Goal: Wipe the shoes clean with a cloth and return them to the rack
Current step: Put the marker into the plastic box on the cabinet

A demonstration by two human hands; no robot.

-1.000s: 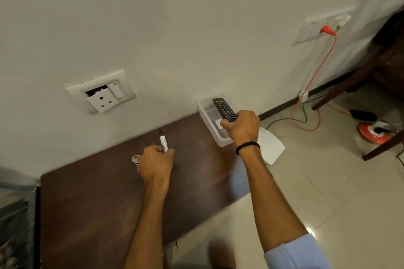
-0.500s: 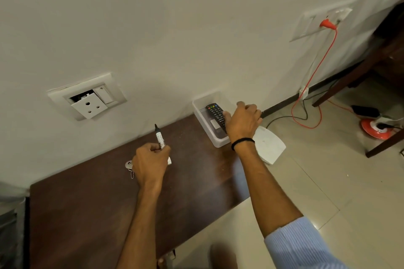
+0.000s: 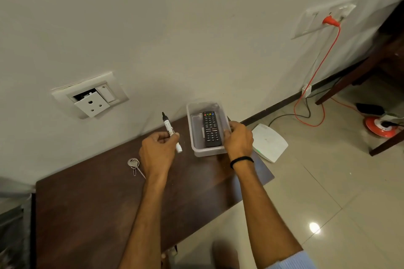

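No shoes, cloth or rack show in the head view. My left hand (image 3: 158,148) holds a black-capped white marker (image 3: 170,130) upright over a dark wooden table (image 3: 98,199). A clear plastic tray (image 3: 197,150) stands at the table's far right end, and a black remote control (image 3: 211,129) lies inside it. My right hand (image 3: 238,138) grips the tray's right wall, fingers curled over its rim beside the remote.
Keys on a ring (image 3: 133,165) lie on the table left of my left hand. A white router (image 3: 270,142) sits on the tiled floor past the table's right end. Red cable (image 3: 323,59) hangs from a wall socket. Dark wooden furniture legs (image 3: 341,88) stand at right.
My right hand lowered the remote into the tray, let go of it and now holds the tray's right wall. My left hand still holds the marker.
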